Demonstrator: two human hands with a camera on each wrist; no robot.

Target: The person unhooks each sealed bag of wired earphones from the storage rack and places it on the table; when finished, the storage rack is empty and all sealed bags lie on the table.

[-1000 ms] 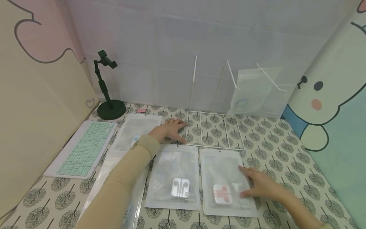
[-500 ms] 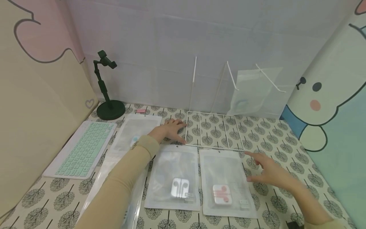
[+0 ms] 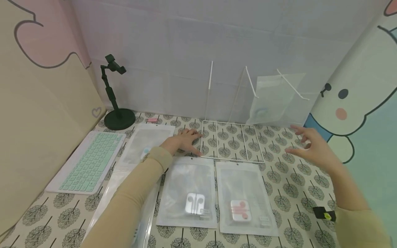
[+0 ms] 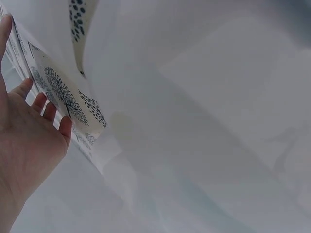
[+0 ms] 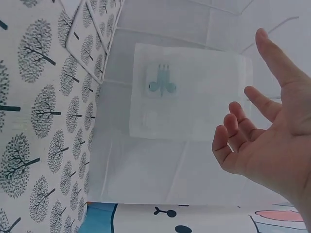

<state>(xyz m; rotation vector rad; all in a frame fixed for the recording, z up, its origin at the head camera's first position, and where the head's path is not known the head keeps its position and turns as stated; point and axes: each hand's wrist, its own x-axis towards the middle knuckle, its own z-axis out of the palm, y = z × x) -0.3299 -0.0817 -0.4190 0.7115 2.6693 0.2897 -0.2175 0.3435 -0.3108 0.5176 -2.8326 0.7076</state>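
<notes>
A white wire rack point(image 3: 232, 160) stands at the back, its hooks sticking out toward me. My left hand point(image 3: 186, 142) rests at the rack's left base edge, fingers spread, thumb and fingertips by the wire. On the rack's right hook hangs a frosted zip bag point(image 3: 276, 98); the right wrist view shows blue earphones point(image 5: 163, 82) inside it. My right hand point(image 3: 316, 148) is raised in front of and right of that bag, fingers apart, holding nothing. Flat on the cloth lie a bag with white earphones point(image 3: 186, 179) and a bag with pink earphones point(image 3: 242, 182).
Further left lie a bag with a blue item point(image 3: 152, 136) and a clear bag point(image 3: 113, 189) partly under my left sleeve. A mint keyboard point(image 3: 90, 162), black stand point(image 3: 119, 119) and pink block point(image 3: 152, 120) are at the left. Fabric walls enclose the table.
My right hand has left the bag with pink earphones and moved up and to the right, toward the hanging bag. My left hand has stayed at the rack's edge.
</notes>
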